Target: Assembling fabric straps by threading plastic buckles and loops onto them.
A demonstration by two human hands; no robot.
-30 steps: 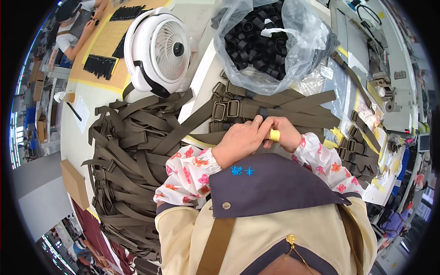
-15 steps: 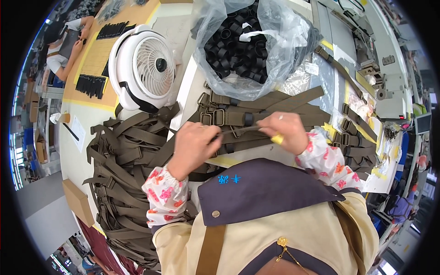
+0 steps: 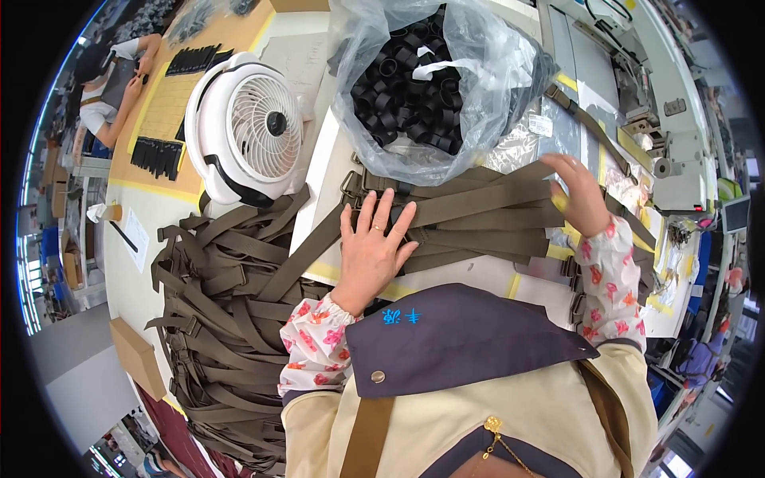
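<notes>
Left hand lies flat and spread, fingers wide, pressing the near-left part of a bundle of olive webbing straps laid across the white table. Left of it, a big heap of the same straps spills over the table's left edge, its lower end lost behind the person's sleeve. A white fan stands far left. Beyond the bundle, a clear bag of black rings covers the straps' far edge. Right hand rests open on the bundle's right end, holding nothing. Little bare table shows, mostly a strip between fan and bag.
</notes>
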